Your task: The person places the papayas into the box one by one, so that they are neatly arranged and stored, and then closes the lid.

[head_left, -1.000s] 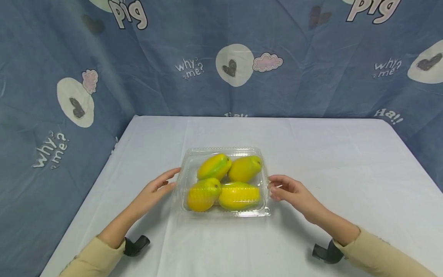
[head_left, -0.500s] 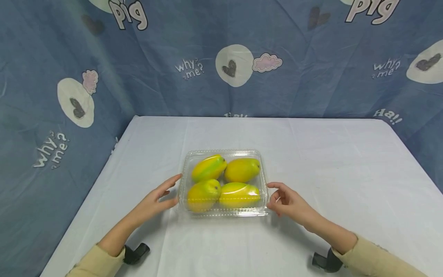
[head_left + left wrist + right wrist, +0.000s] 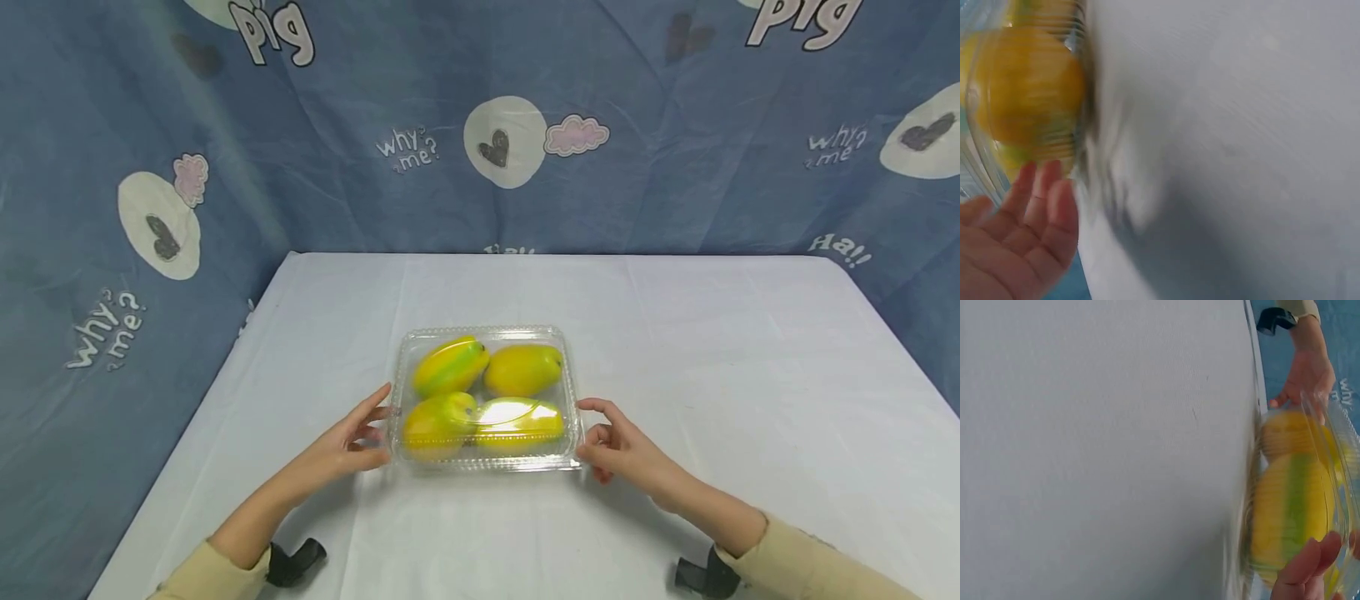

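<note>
A clear plastic clamshell box [image 3: 487, 464], lid down, sits mid-table with several yellow-green mangoes [image 3: 522, 371] inside. My left hand [image 3: 339, 450] is at its left side, fingers spread and thumb apart. In the left wrist view, the fingertips of that hand [image 3: 1022, 244] come right up to the ribbed wall. At the right edge is my right hand [image 3: 633, 457], index finger reaching along the rim, thumb at the front corner, other fingers bent beneath. The right wrist view has its fingertips [image 3: 1310, 559] overlapping the box's side.
A white cloth [image 3: 712, 350] covers the table. Behind and to the left hangs a blue printed curtain [image 3: 345, 192]. Black wrist mounts [image 3: 296, 562] show at both sleeve cuffs.
The box has shifted slightly toward me, and the mangoes inside have shifted a little left. Both hands have come nearer along its sides, and a bright reflection now shows on the lid.
</note>
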Motion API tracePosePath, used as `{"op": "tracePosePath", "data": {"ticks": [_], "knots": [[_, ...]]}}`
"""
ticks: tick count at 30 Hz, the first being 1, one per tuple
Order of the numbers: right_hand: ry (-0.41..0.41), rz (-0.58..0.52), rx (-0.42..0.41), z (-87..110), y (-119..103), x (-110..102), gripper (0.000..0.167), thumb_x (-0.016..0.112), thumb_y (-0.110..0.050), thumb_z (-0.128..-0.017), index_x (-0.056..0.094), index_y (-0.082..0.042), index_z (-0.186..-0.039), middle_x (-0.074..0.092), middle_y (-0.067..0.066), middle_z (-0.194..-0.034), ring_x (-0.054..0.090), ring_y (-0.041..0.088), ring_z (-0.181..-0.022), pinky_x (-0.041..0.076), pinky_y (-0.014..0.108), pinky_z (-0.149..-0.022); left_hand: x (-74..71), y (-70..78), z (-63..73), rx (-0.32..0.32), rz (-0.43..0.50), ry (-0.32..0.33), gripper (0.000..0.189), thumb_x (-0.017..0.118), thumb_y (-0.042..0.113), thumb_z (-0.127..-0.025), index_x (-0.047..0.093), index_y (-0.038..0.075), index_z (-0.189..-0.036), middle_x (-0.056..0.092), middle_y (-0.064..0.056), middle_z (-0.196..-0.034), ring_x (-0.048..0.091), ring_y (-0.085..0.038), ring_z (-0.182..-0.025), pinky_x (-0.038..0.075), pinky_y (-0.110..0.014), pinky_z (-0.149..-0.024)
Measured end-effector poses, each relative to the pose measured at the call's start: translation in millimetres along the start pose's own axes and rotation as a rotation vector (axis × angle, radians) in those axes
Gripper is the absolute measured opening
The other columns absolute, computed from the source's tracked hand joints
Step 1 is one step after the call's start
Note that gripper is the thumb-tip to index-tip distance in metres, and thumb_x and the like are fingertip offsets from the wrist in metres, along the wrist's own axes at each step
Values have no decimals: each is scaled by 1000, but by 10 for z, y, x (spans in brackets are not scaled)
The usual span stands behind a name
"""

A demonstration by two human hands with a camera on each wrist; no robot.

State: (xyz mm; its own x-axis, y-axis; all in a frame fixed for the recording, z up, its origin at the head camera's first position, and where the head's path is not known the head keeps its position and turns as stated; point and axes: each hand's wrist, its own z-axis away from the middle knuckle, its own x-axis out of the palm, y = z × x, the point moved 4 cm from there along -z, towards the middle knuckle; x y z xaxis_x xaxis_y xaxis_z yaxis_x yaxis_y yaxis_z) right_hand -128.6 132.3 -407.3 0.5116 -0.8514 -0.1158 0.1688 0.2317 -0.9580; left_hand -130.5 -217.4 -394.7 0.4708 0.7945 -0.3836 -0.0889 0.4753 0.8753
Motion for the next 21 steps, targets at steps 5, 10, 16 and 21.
{"op": "tracePosePath", "data": {"ticks": [5, 10, 16, 21], "knots": [[-14, -81, 57, -8, 16, 20, 74, 56, -14, -87, 9, -6, -144, 57, 5, -79, 53, 13, -60, 48, 29, -63, 30, 49, 20, -50, 93, -36, 88, 60, 16, -84, 0, 16, -148, 49, -13, -102, 51, -16, -77, 45, -31, -68], [-112, -157, 80, -13, 36, 69, 70, 49, -15, -91, 8, -4, -145, 67, 10, -84, 61, 13, -63, 50, 33, -70, 68, 45, 45, -88, 138, -119, 83, 51, 18, -89, -8, 5, -146, 63, -6, -80, 57, -16, -63, 44, -33, -70], [-207, -264, 79, -47, 48, 140, 65, 43, -11, -93, 4, -3, -145, 68, 8, -89, 65, 12, -68, 52, 31, -72, 102, 17, 57, -49, 211, -181, 77, 46, 12, -91, -8, -2, -144, 67, -3, -80, 59, -12, -60, 49, -30, -67], [-200, -288, 83, -57, 46, 145, 67, 42, -8, -92, 1, -1, -144, 68, 9, -86, 65, 12, -69, 52, 29, -69, 130, 14, 61, -52, 220, -182, 78, 47, 14, -92, -8, -1, -144, 66, 1, -76, 54, -9, -55, 45, -25, -61]]}}
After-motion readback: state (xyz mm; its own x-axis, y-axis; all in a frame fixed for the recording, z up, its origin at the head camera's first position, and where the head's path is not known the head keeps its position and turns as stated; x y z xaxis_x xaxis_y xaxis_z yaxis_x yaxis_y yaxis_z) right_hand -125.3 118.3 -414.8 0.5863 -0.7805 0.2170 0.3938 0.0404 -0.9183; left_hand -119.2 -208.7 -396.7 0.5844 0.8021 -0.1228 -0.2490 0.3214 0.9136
